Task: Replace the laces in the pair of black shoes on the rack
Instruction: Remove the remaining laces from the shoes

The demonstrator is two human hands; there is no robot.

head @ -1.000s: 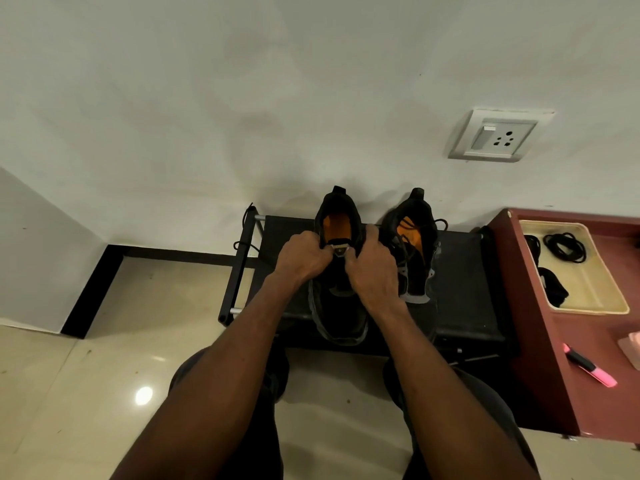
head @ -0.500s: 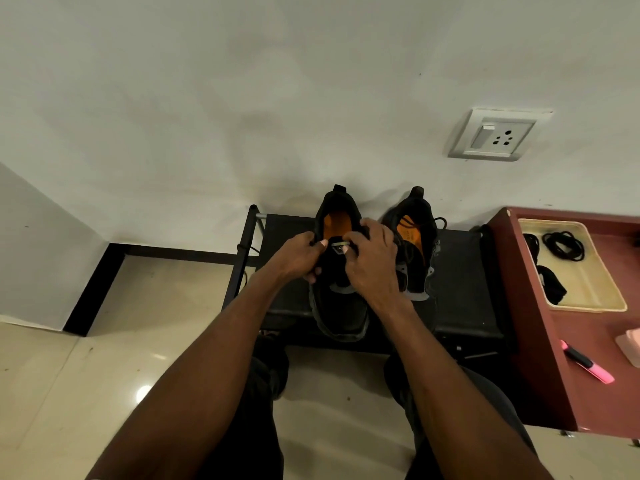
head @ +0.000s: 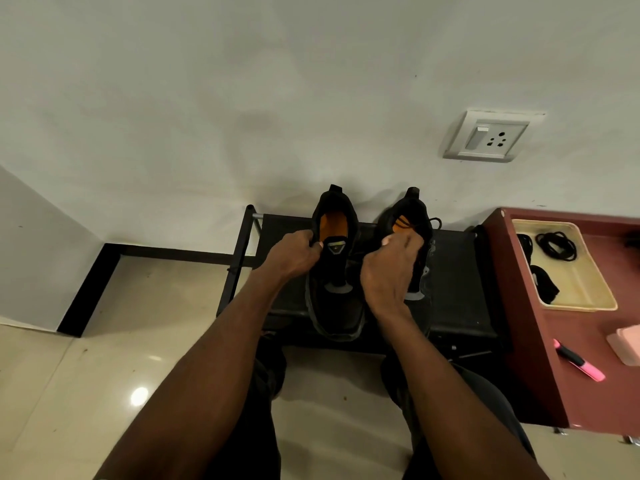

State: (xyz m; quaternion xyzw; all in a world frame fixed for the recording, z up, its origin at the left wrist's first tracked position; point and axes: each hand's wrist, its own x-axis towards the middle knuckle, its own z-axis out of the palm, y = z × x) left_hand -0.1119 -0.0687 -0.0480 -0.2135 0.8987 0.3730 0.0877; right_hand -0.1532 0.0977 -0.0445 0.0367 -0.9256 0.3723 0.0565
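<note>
The rack [head: 450, 271] sits against the wall, with the red table [head: 571, 358] at its 3 o'clock. On that table the tray [head: 602, 303] holds coiled black laces [head: 556, 244], presumably the spares, and a pink marker [head: 580, 364] lies at the tray's 6 o'clock. Two black shoes stand side by side on the rack, heels at 12 o'clock. The left shoe [head: 334, 306] shows a bare tongue with no lace that I can make out; the right shoe [head: 420, 237] has loose lace near its collar.

The left hand [head: 294, 254] grips the left shoe's collar at its 9 o'clock edge, fingers curled. The right hand [head: 391, 271] is curled, fingertips pinched together over the right shoe; whether a lace is between them, I cannot tell.

Risks: a sharp pull could drag the right shoe off the rack, since only the left one is steadied. A lace end might also snag in an eyelet.
</note>
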